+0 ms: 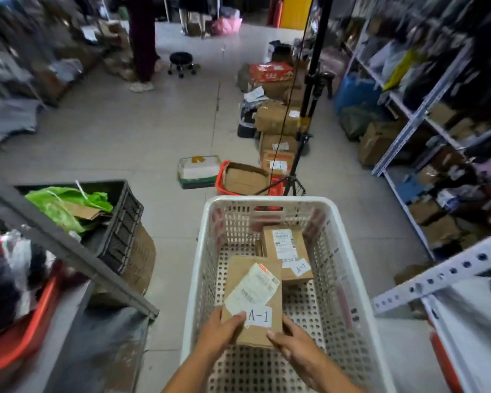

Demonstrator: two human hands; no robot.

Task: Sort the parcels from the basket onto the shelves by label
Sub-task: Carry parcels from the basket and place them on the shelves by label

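Shelves (425,114) loaded with boxes and bags run down my right side, and a tripod (304,129) stands on the floor beyond. White basket (199,251) sits straight in front of me, two brown parcels inside. My left hand (221,331) and right hand (291,343) both grip the near parcel (253,296) by its lower corners, thumbs on top, its near end tilted up toward me, label reading A-1. Behind it, touching, lies the second parcel (285,251), also marked A-1.
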